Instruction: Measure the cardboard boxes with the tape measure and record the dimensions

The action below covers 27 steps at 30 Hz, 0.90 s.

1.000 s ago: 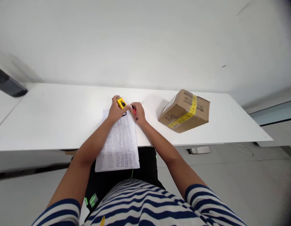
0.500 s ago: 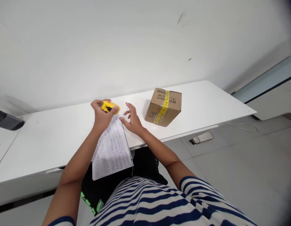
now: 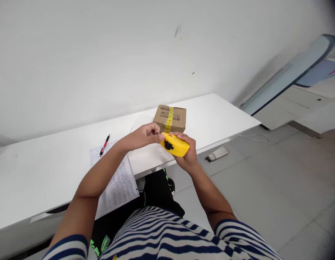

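Note:
A yellow tape measure point(image 3: 175, 146) with a black button is held above the table's front edge. My right hand point(image 3: 187, 153) wraps round its body from below. My left hand point(image 3: 144, 136) pinches the tape measure's near-left end with closed fingers. Behind the hands a small cardboard box point(image 3: 170, 118) with a yellow tape band stands on the white table point(image 3: 48, 166). A printed sheet of paper point(image 3: 117, 180) hangs over the table's front edge, and a red and black pen point(image 3: 104, 144) lies at its far corner.
A white wall runs behind the table. A grey tiled floor lies to the right, with a flat grey device point(image 3: 217, 154) and a white cable point(image 3: 251, 137) under the table's right end. My striped shirt fills the bottom.
The pen left my right hand and lies on the paper. The tape measure was lifted from the table to the right, and both hands now grip it. The view swung right.

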Available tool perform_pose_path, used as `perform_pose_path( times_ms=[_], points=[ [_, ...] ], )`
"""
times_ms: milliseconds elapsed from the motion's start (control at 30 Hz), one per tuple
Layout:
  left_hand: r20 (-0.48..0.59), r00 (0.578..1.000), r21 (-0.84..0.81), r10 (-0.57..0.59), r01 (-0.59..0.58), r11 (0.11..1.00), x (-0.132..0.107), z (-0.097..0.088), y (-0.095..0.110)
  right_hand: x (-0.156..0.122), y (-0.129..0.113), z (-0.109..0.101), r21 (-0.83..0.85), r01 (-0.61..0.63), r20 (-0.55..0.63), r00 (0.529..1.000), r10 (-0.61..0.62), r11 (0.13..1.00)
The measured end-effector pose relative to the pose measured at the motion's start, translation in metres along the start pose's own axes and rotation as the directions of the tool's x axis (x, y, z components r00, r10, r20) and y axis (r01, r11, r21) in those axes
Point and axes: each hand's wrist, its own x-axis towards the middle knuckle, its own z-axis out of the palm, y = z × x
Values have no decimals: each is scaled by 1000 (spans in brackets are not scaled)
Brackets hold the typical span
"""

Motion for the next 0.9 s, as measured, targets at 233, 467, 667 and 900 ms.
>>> perform_pose_path(
  times_ms=[233, 467, 667, 900],
  points=[
    [-344, 931, -43, -125, 117, 992, 55, -43, -14, 15, 43, -74, 69, -243, -339, 907, 252, 968],
    [-404, 849, 41, -340, 388, 921, 99, -67, -60, 37, 110, -99, 111, -393, -353, 843, 406, 913],
    [-254, 884, 191, -391, 443, 876, 107, -57, -58, 38, 108, -68, 161, -411, -279, 853, 441, 897],
    [-202, 944, 281, -261, 311, 908, 101, -49, -41, 39, 97, -67, 222, -398, -335, 826, 453, 890]
  ],
)
